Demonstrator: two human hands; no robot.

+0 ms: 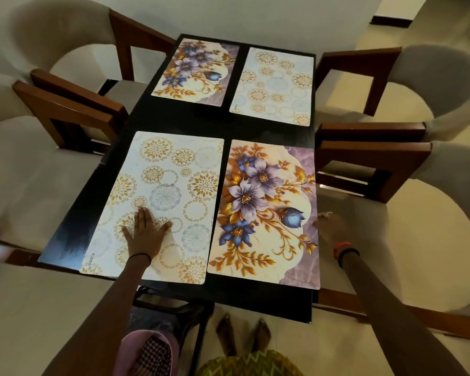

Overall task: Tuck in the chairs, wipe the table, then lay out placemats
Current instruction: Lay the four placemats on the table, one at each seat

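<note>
Dark table [174, 122] between cushioned chairs [375, 154]

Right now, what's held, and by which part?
Left hand lies flat on the near circle-pattern placemat, holding nothing. Right hand touches the right edge of the near floral placemat; grip cannot be told.

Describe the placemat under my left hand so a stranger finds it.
On the dark table, four placemats lie two by two. The near-left placemat, under the left hand, is white with gold circles; its neighbours are floral, its twin far right.
</note>
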